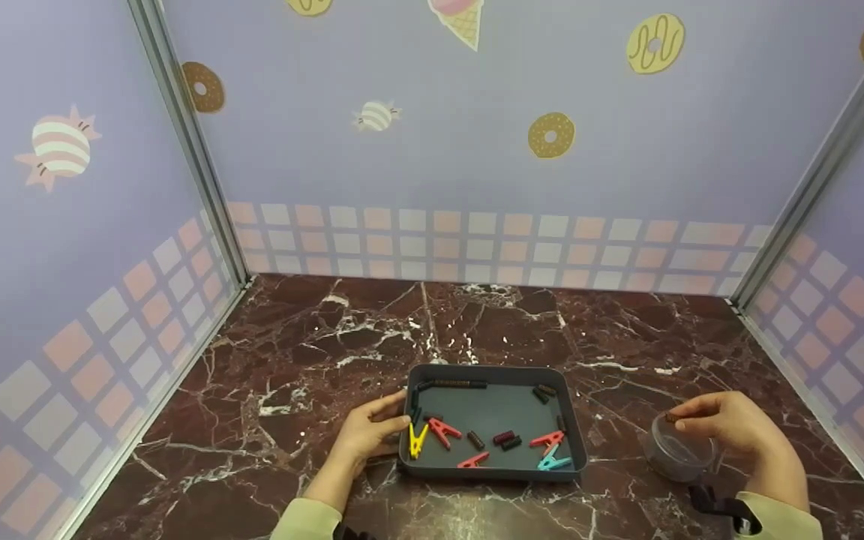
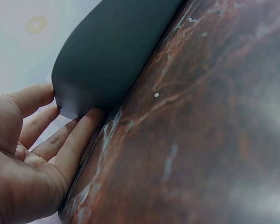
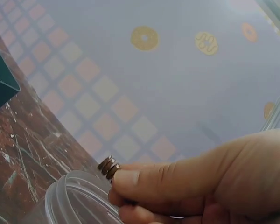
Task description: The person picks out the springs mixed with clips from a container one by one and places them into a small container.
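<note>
Above the rim of a clear plastic cup (image 1: 678, 457), my right hand (image 1: 732, 427) pinches a small brown coil spring (image 3: 109, 166) between thumb and fingers. Part of the spring is hidden by the thumb. My left hand (image 1: 369, 430) rests against the left side of a dark grey tray (image 1: 492, 474), its fingertips touching the outer wall and rim. Inside the tray lie several short dark springs (image 1: 475, 439), a longer dark spring (image 1: 462, 384) along the back wall, red clips (image 1: 443, 433), a yellow clip (image 1: 418, 441) and a blue clip (image 1: 553, 463).
The tray and cup stand apart on a dark red marbled table (image 1: 312, 330). Patterned panels enclose it at the back (image 1: 462, 165), left (image 1: 124, 247) and right (image 1: 844, 300), with metal posts (image 1: 222, 225) at the corners.
</note>
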Available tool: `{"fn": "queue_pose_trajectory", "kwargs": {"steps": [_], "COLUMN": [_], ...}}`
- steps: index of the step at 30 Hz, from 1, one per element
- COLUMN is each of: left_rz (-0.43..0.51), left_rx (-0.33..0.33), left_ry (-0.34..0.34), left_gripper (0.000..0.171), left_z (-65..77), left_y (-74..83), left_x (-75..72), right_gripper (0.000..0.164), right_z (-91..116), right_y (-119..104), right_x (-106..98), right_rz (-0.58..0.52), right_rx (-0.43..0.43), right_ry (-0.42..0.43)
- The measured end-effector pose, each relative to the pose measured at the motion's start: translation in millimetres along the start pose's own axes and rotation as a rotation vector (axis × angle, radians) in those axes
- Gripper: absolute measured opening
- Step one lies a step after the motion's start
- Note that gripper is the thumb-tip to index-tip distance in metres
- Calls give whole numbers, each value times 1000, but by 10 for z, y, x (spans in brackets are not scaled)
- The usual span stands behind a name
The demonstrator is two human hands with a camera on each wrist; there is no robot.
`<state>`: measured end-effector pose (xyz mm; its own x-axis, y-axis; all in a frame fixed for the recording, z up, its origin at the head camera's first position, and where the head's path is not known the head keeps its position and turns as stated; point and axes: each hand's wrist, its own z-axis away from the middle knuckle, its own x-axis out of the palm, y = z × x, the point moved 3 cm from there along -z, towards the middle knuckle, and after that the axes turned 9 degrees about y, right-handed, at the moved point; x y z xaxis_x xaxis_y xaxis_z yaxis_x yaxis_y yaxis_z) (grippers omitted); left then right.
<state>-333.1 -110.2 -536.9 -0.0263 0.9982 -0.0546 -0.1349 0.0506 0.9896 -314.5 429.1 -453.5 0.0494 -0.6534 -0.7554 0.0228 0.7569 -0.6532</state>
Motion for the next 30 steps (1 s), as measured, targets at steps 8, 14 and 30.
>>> {"fn": "queue_pose_trajectory", "kwargs": {"steps": [8,14,30], "left_rz": [-1,-2,-4], "left_rx": [5,9,0], "left_ry": [3,2,-10], "left_gripper": [57,57,56], "left_z": [11,6,3], "left_y": [12,8,10], "left_x": [-2,-6,-1], "right_gripper": [31,28,36], "right_z": [-25,-7,-19], "right_y": [-36,-80,-136], "right_x": [4,20,21], "right_rz": [-25,-1,77], "right_rx": [58,48,29], "right_ry": [-41,-33,-24]}}
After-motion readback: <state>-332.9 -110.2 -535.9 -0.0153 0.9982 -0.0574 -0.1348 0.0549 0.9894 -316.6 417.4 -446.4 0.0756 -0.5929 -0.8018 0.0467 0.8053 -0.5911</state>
